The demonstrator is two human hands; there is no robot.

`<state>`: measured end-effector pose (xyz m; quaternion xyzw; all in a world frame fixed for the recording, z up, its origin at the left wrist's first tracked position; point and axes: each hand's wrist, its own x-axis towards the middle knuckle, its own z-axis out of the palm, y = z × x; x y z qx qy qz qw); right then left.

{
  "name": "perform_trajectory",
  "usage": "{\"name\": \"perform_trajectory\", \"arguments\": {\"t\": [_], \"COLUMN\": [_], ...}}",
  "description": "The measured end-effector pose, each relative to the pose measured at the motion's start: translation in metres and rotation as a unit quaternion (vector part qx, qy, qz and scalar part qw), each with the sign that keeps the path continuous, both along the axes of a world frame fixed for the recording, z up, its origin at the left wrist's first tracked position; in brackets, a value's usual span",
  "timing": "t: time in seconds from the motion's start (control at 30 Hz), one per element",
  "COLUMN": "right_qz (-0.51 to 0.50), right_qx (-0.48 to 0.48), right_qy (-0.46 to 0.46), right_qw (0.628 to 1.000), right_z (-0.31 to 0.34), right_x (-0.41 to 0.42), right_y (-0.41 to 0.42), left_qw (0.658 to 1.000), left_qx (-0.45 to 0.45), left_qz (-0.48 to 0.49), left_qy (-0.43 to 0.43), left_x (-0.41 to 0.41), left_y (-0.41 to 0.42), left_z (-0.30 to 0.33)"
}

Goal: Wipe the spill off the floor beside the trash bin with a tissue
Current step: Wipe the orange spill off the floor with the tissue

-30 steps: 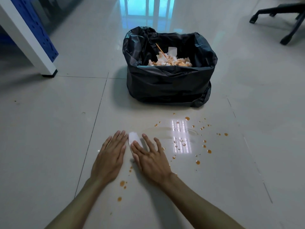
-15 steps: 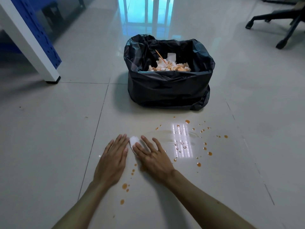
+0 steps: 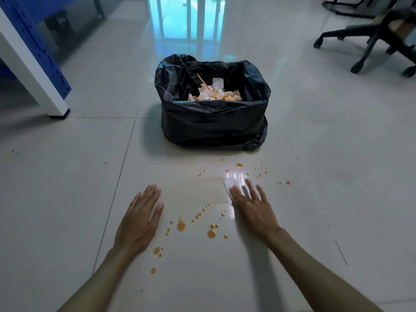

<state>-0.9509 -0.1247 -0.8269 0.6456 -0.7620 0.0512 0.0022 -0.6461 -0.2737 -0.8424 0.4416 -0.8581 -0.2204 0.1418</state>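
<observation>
Orange drops of the spill (image 3: 211, 233) are scattered over the pale floor tile in front of the trash bin (image 3: 213, 122), which is lined with a black bag and holds stained tissues. My right hand (image 3: 252, 206) presses flat on a white tissue (image 3: 229, 184), whose edge shows past my fingers. A faint wet smear runs leftward from the tissue. My left hand (image 3: 140, 221) lies flat on the floor to the left, fingers spread, holding nothing.
A white table leg with a blue panel (image 3: 33, 70) stands at the far left. An office chair's wheeled base (image 3: 369, 41) is at the far right. Tile floor extends on both sides of the bin.
My right hand has slid the tissue to the right, away from my left hand, leaving a wet streak. The left hand has stayed in place.
</observation>
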Motion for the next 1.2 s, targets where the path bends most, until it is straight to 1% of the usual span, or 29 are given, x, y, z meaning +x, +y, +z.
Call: {"name": "perform_trajectory", "arguments": {"t": [0.1,0.17,0.27,0.37,0.47,0.6,0.67,0.73,0.87,0.97,1.07,1.13,1.2], "right_qz": [-0.088,-0.139,-0.173,-0.192,-0.161,-0.108,-0.053,0.012,0.138,0.171,0.209,0.19,0.13], "right_qx": [0.004,-0.009,-0.03,-0.042,-0.04,-0.051,-0.059,-0.042,-0.006,-0.005,0.012,0.018,0.009], "right_qy": [0.005,-0.002,-0.032,-0.067,-0.064,-0.084,-0.077,-0.068,-0.072,-0.042,-0.006,0.006,0.008], "right_qw": [0.996,0.99,0.984,0.978,0.984,0.989,0.994,0.997,0.988,0.984,0.978,0.982,0.991], "right_z": [0.002,0.004,-0.002,-0.008,-0.01,-0.008,-0.006,-0.005,-0.005,-0.002,0.001,0.004,0.008], "right_x": [-0.033,-0.049,-0.048,-0.026,-0.001,0.053,0.087,0.125,0.188,0.191,0.168,0.147,0.118], "right_y": [0.027,0.049,0.07,0.071,0.059,0.025,0.001,-0.023,-0.04,-0.031,-0.016,-0.007,0.004], "left_qw": [0.995,0.994,0.997,1.0,1.0,1.0,1.0,1.0,0.999,0.999,0.999,0.998,0.998], "left_qx": [0.061,0.073,0.053,0.017,-0.004,0.002,0.01,0.017,0.027,0.033,0.03,0.029,0.019], "left_qz": [0.055,0.063,0.048,0.011,-0.001,-0.001,-0.003,-0.011,-0.035,-0.041,-0.039,-0.035,-0.033], "left_qy": [0.057,0.058,0.035,0.003,-0.019,-0.009,-0.012,-0.017,-0.007,-0.001,-0.016,-0.035,-0.045], "left_x": [0.002,0.003,0.01,0.017,0.017,0.015,0.016,0.017,0.023,0.025,0.024,0.024,0.022], "left_y": [0.005,0.01,0.017,0.024,0.028,0.029,0.029,0.028,0.025,0.024,0.027,0.028,0.03], "left_z": [0.004,0.006,0.002,-0.002,-0.002,0.002,0.003,0.002,-0.001,0.001,0.002,0.002,0.003]}}
